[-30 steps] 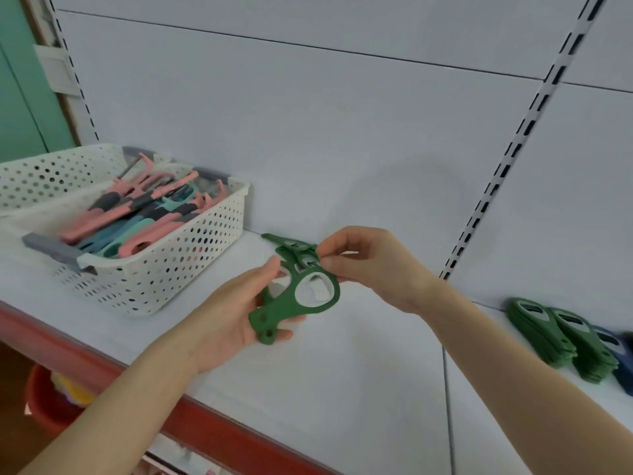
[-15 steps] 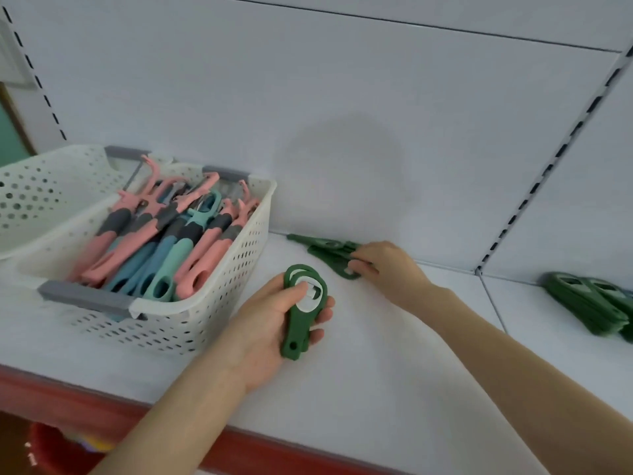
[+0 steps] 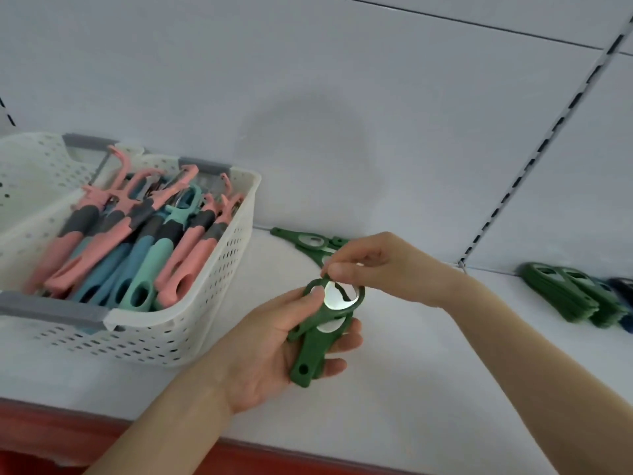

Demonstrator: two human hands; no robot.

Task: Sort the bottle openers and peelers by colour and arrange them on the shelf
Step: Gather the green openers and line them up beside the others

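Head view: green bottle openers (image 3: 309, 353), gripped by left hand (image 3: 267, 351); pinched by right hand (image 3: 387, 269)

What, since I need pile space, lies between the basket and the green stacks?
Head view: loose openers by the wall, held openers in left hand and right hand, else bare shelf.

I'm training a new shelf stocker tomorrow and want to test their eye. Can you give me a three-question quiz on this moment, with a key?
1. True or false: the white basket holds bottle openers.
2. The left hand holds green openers. The right hand: A) pinches their top end B) reaches into the basket C) lies flat on the shelf.
3. Fill in: the loose openers by the back wall are coloured ____.
Key: 1 false, it holds peelers; 2 A; 3 green.
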